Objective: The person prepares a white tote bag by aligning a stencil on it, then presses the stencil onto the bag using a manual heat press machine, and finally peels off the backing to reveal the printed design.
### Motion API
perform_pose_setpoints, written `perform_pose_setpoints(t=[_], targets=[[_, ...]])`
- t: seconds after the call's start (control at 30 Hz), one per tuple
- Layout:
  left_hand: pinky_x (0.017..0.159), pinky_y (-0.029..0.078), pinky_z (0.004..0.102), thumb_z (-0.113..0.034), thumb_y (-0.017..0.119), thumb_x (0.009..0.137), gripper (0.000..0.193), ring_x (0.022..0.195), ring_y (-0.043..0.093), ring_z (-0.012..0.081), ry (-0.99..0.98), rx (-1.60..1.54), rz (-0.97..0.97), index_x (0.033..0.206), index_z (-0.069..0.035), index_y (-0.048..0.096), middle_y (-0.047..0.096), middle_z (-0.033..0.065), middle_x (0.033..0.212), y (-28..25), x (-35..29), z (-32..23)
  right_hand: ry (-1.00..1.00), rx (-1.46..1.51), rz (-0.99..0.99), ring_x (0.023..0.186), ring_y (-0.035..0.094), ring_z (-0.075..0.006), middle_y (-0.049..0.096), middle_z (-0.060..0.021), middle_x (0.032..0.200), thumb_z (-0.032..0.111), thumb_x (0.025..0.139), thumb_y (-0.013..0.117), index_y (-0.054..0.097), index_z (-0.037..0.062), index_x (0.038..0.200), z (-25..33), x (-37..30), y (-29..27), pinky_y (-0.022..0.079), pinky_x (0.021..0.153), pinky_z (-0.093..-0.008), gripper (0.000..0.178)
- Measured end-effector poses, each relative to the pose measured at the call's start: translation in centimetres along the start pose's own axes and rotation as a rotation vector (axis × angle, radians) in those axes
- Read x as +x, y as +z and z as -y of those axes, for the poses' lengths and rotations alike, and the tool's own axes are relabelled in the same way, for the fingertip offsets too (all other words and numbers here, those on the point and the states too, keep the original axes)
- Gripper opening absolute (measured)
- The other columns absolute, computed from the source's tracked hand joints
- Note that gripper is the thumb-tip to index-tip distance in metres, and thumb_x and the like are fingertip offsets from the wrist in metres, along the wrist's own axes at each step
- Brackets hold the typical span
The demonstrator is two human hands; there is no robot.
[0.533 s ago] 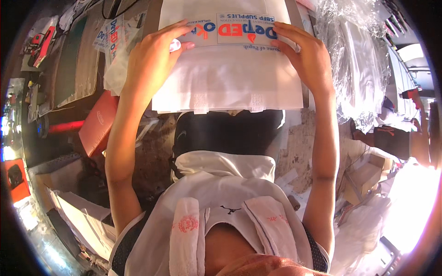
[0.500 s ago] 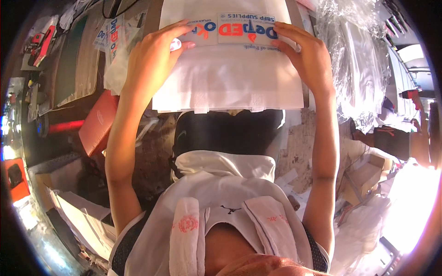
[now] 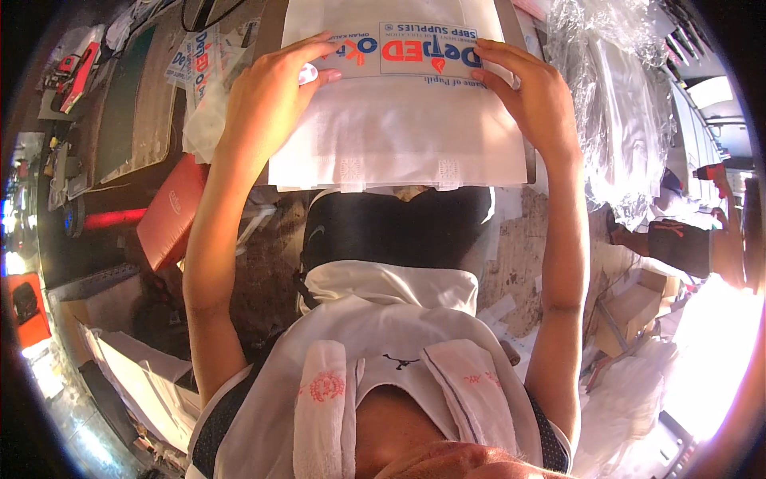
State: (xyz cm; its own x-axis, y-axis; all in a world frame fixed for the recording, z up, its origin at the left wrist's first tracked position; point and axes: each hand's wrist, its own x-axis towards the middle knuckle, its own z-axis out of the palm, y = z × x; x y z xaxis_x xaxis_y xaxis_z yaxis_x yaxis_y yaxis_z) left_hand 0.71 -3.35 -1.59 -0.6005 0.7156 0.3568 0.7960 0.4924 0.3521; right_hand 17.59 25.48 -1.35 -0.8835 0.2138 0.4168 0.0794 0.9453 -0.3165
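Observation:
A white plastic bag or sheet (image 3: 399,144), printed across its upper part with blue and red lettering that appears upside down, lies flat in front of me. A clear strip with a faint outline seems to overlie the print (image 3: 427,54). My left hand (image 3: 267,92) rests at the left end of the lettering, index finger and thumb stretched apart. My right hand (image 3: 538,96) mirrors it at the right end, fingertips touching the surface. A small white band or wrap shows between thumb and fingers of each hand. Two whitish tabs (image 3: 352,173) lie along the near edge.
Crumpled clear plastic (image 3: 618,112) covers the right side. More printed plastic bags (image 3: 207,88) lie at the left, beside a red box (image 3: 171,209). Cardboard boxes (image 3: 634,311) stand at lower right. A person's leg in dark shorts (image 3: 678,247) is at far right.
The white bag has shifted slightly to the right and away from me at its near edge. Its print looks sharper now. Both hands stay nearly in place.

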Motion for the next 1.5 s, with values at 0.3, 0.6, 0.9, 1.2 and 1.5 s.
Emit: perform_pose_setpoints(t=[0.3, 0.6, 0.9, 1.2, 1.5], targets=[[0.095, 0.056, 0.0412, -0.03, 0.073, 0.095, 0.035, 0.115, 0.069, 0.0332, -0.055, 0.009, 0.046, 0.124, -0.011, 0.071, 0.067, -0.0036, 0.141, 0.1, 0.1, 0.1, -0.046, -0.013, -0.01, 0.104, 0.073, -0.0285, 0.075, -0.0011, 0.123, 0.031, 0.094, 0.074, 0.079, 0.0133, 0.115, -0.2, 0.2, -0.3, 0.059, 0.088, -0.0391, 0.028], [0.087, 0.059, 0.0427, -0.026, 0.074, 0.094, 0.029, 0.1, 0.074, 0.0318, 0.013, 0.0, -0.044, 0.119, -0.011, 0.074, 0.07, -0.0008, 0.134, 0.4, -0.1, 0.3, -0.016, -0.012, -0.006, 0.102, 0.075, -0.0278, 0.075, -0.0022, 0.124, 0.029, 0.094, 0.075, 0.078, 0.0128, 0.118, -0.1, 0.1, -0.2, 0.059, 0.086, -0.0384, 0.029], [0.087, 0.059, 0.0425, -0.028, 0.075, 0.094, 0.031, 0.098, 0.074, 0.0327, -0.019, -0.033, -0.015, 0.118, -0.01, 0.073, 0.07, -0.0012, 0.135, 0.2, 0.0, 0.4, -0.117, 0.062, -0.046, 0.085, 0.074, -0.0293, 0.076, -0.003, 0.122, 0.025, 0.092, 0.078, 0.075, 0.0137, 0.117, -1.3, 0.5, -0.1, 0.059, 0.08, -0.0392, 0.028], [0.085, 0.06, 0.0407, -0.029, 0.076, 0.093, 0.03, 0.097, 0.075, 0.0313, -0.004, -0.027, -0.026, 0.117, -0.011, 0.074, 0.07, -0.0016, 0.135, 0.4, 0.0, 0.8, -0.123, 0.066, -0.063, 0.076, 0.072, -0.0279, 0.076, -0.0047, 0.114, 0.02, 0.091, 0.078, 0.072, 0.0177, 0.122, 0.0, 0.6, -0.3, 0.058, 0.074, -0.0392, 0.031], [0.098, 0.055, 0.0399, -0.028, 0.074, 0.095, 0.037, 0.12, 0.068, 0.0315, -0.063, -0.08, 0.067, 0.127, -0.009, 0.07, 0.066, -0.001, 0.142, -0.2, 0.2, 0.9, -0.022, 0.026, 0.087, 0.073, 0.071, -0.0282, 0.075, -0.008, 0.113, 0.02, 0.094, 0.075, 0.071, 0.0178, 0.123, 0.6, 0.7, -1.2, 0.057, 0.071, -0.04, 0.029]])
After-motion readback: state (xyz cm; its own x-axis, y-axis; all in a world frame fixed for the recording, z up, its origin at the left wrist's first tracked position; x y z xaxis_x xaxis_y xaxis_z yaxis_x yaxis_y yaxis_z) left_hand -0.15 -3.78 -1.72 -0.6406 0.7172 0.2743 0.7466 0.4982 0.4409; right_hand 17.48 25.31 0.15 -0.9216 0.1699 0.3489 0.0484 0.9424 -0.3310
